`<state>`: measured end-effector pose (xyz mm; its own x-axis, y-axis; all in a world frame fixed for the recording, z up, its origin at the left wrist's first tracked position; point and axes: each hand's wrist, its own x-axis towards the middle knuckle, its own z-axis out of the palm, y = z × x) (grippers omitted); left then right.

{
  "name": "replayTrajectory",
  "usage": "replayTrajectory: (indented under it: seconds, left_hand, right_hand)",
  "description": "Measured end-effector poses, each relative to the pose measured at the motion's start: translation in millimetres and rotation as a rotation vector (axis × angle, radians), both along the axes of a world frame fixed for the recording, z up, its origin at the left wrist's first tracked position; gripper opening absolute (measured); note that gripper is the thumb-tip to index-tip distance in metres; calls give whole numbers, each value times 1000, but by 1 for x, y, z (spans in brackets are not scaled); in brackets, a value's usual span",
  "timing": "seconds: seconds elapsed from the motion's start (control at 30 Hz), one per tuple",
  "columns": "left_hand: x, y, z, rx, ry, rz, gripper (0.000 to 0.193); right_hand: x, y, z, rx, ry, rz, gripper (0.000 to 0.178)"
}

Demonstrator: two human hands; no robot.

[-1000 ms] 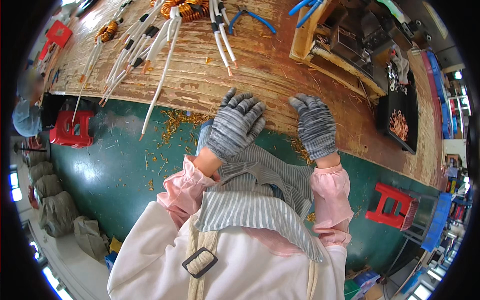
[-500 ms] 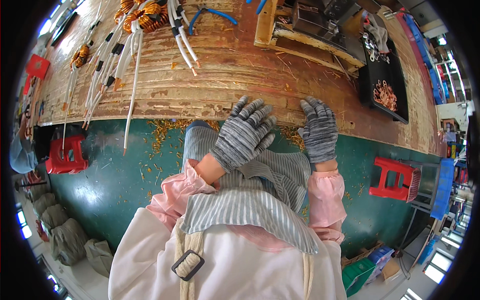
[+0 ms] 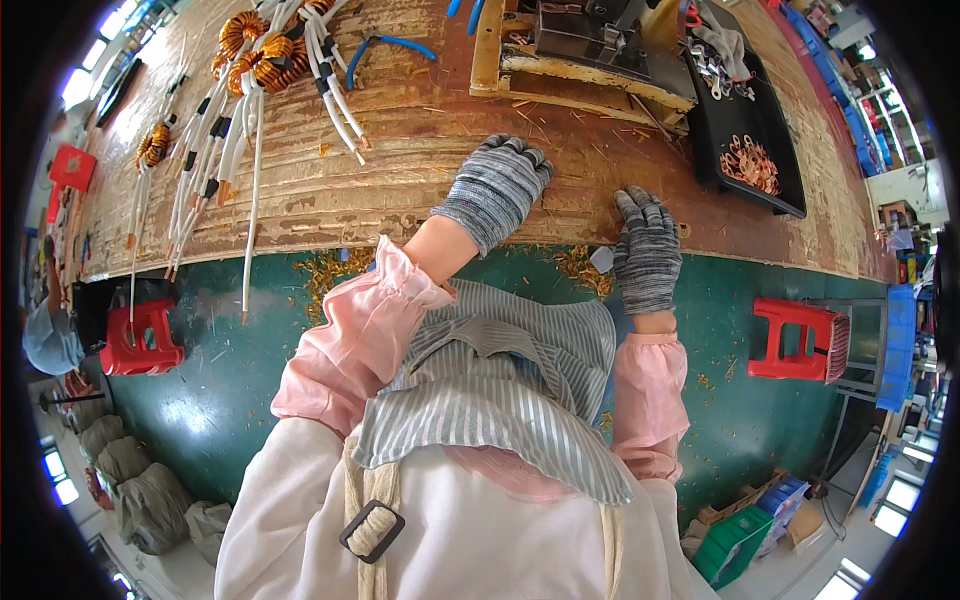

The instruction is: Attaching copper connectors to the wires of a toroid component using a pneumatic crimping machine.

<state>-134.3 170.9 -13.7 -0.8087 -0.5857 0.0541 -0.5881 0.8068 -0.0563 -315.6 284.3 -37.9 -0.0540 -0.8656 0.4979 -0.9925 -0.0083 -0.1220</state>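
The wooden workbench [image 3: 405,205] is stretching across the upper part of the view, before the person, and its worn front edge is running beneath the right hand and the left wrist. On its left part, orange wound coils [image 3: 270,65] are lying in a group, with white leads [image 3: 257,200] pointing toward the person, some hanging past the edge. Farther right, a metal fixture [image 3: 590,40] is standing on a wooden frame, and just beside it a black tray [image 3: 790,190] is lying. The left hand [image 3: 495,190], in a grey striped glove, is staying over the bench with its fingers curled inward; I cannot tell whether it is grasping something. The right hand [image 3: 648,255], gloved likewise, is lying at the edge, its fingers extended and released. Blue-handled pliers [image 3: 408,45] are lying near the coils, and small copper pieces [image 3: 750,165] are forming a heap inside the tray.
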Motion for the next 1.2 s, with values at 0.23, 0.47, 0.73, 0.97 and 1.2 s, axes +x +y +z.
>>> replayTrajectory:
  seconds: [0.23,0.47,0.73,0.97,1.2]
  left_hand:
    - [2,20,3,-8,93,11,22]
    - [11,56,-18,-87,546,-164,24]
    - [36,74,-13,128,589,-238,24]
    - [75,71,-7,28,718,-107,23]
    - [134,53,-15,-76,971,347,19]
  right_hand:
    - [12,28,-1,-19,-111,158,32]
    - [4,14,14,-148,-113,13,32]
    - [-9,4,7,-6,-89,11,18]
    - [-4,-54,11,54,74,80,24]
    - [40,-91,24,89,59,229,29]
